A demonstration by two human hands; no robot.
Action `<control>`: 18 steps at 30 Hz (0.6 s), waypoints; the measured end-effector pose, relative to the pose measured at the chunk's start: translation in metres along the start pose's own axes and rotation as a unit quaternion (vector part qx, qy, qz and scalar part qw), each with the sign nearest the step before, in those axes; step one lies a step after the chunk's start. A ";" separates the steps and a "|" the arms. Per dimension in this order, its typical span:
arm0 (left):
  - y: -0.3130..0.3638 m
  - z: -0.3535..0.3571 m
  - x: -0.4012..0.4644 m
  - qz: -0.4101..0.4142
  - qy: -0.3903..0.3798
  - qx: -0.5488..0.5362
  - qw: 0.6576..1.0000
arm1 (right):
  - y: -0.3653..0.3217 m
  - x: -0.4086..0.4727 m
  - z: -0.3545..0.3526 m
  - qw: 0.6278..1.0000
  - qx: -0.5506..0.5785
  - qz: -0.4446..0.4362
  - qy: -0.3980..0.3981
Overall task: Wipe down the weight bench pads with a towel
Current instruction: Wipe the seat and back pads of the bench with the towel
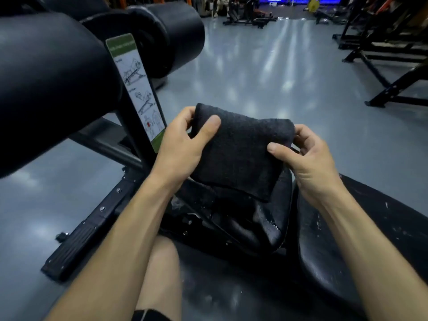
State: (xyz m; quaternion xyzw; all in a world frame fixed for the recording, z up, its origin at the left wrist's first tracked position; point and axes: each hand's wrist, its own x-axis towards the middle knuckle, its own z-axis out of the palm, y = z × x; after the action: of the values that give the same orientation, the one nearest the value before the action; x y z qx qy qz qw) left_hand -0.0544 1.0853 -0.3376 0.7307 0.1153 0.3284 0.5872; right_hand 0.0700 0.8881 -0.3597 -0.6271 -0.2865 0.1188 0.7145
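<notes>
Below our forearms we see a bare knee [159,269] and the cracked black seat pad [273,218], directly under both hands. Our left hand [183,144] grips the left edge of the folded dark towel [238,154], thumb laid across its near face and fingers curled behind. Our right hand [308,158] pinches the towel's right edge between thumb and fingers. We hold the towel in the air between the two hands, above the seat pad and not touching it. A second worn pad [361,251] runs beneath our right forearm. Left of our left hand stands a post bearing an instruction label [139,89], with black roller pads [53,84] beyond it. Grey floor [266,72] extends ahead of both hands toward other gym machines [393,54].
</notes>
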 end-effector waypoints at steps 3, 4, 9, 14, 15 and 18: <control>0.005 -0.002 -0.023 -0.046 -0.048 -0.044 0.997 | -0.006 -0.029 -0.004 0.999 0.029 0.024 0.034; 0.004 -0.002 -0.029 -0.053 -0.064 -0.055 0.995 | -0.008 -0.038 -0.005 0.998 0.030 0.029 0.045; -0.004 0.008 -0.065 -0.068 -0.066 -0.072 0.993 | -0.014 -0.081 -0.010 0.995 0.020 0.036 0.094; -0.010 0.008 -0.098 -0.068 -0.040 -0.041 0.996 | -0.007 -0.120 0.001 0.976 0.152 0.087 0.132; -0.009 0.006 -0.106 -0.071 -0.036 -0.043 0.996 | -0.008 -0.127 0.004 0.968 0.191 0.113 0.121; -0.009 -0.005 -0.134 -0.088 -0.035 -0.042 0.995 | 0.000 -0.166 0.019 0.934 0.274 0.227 0.024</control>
State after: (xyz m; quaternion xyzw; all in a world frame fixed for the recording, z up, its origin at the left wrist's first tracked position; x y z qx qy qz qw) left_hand -0.1571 1.0175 -0.3914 0.7033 0.1445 0.2538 0.6482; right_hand -0.0746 0.8161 -0.4016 -0.4577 -0.0751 0.3368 0.8194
